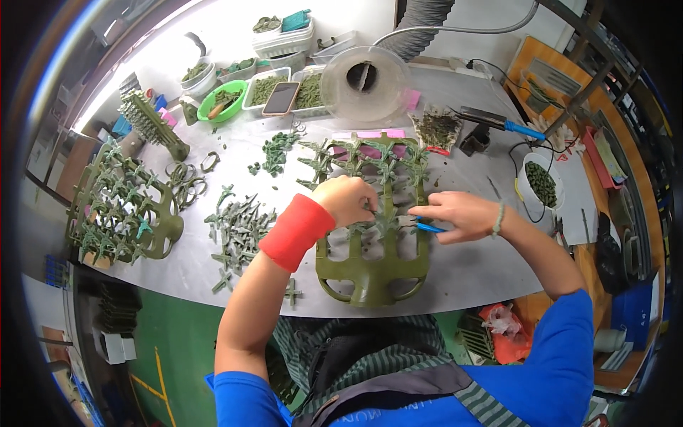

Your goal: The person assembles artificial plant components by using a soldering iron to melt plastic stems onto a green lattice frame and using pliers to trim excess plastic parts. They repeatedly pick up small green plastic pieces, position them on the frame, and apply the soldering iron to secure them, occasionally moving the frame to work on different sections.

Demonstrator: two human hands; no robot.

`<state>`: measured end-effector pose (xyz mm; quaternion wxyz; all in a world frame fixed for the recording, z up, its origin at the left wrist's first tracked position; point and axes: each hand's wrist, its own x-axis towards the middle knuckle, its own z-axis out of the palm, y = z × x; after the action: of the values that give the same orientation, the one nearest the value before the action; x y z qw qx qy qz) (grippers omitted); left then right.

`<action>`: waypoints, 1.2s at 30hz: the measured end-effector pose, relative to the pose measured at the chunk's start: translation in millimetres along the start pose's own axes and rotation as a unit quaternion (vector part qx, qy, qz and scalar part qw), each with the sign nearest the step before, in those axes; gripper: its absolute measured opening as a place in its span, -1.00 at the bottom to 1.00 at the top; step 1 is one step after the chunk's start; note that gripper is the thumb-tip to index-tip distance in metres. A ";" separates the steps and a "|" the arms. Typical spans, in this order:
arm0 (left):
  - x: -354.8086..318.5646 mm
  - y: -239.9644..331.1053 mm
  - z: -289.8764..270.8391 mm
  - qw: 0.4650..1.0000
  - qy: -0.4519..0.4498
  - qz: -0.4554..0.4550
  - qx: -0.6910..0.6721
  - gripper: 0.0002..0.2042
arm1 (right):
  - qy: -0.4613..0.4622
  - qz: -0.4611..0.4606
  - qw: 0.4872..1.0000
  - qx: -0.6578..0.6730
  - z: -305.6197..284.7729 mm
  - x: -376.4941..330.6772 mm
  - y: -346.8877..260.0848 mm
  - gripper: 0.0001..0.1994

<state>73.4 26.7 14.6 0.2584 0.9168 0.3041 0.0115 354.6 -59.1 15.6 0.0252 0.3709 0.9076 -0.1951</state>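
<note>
An olive-green frame [370, 272] with rows of openings lies flat on the bench before me. Several green cross-shaped pieces [384, 169] sit on its far part. My left hand [346, 200], with a red wristband, is over the frame's middle, fingers pinched; what they grip is hidden. Just right of it, my right hand [461, 215] is closed around a small blue-handled tool [429, 228], its tip pointing at a cross-shaped piece [385, 223] between the hands. Loose grey-green crosses [242, 229] are heaped left of the frame.
At the left stands a second frame [160, 222] full of crosses. Behind are a green bowl [240, 88], a phone [281, 98] on tubs of green pellets, and a clear round cover [341, 91]. Rightward, a blue-handled soldering-type tool [525, 129] and a white pellet bucket [526, 201] with a cord.
</note>
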 end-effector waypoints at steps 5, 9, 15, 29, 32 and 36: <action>-41.1 -23.3 -25.8 0.939 0.059 0.017 -0.338 -0.79 | 0.041 0.078 0.994 0.063 -2.3 -47.0 -13.0 -0.35; -122.4 -79.4 -39.8 0.902 0.262 -0.132 -0.317 -0.79 | 0.135 0.201 0.965 0.098 21.7 -86.4 -19.1 -0.36; -174.4 -136.7 9.0 0.919 0.161 -0.337 -0.127 -0.83 | 0.165 0.305 0.937 0.052 82.5 -103.0 -21.8 -0.38; -188.4 -92.9 3.0 0.711 0.404 -0.204 -0.539 -0.83 | 0.645 0.203 0.290 0.678 9.2 -98.8 172.6 -0.36; -172.1 -63.1 0.2 0.745 0.369 -0.130 -0.541 -0.77 | 0.666 0.260 0.192 0.672 -13.3 -101.7 229.4 -0.47; -133.4 -24.9 -2.4 0.827 0.272 -0.126 -0.476 -0.80 | 0.664 0.297 0.306 0.614 -19.6 -106.6 256.1 -0.79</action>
<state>-49.4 -30.4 22.8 0.5683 0.5935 0.4323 0.3713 608.6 43.6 -31.9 -0.7646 0.5284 0.0647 -0.3634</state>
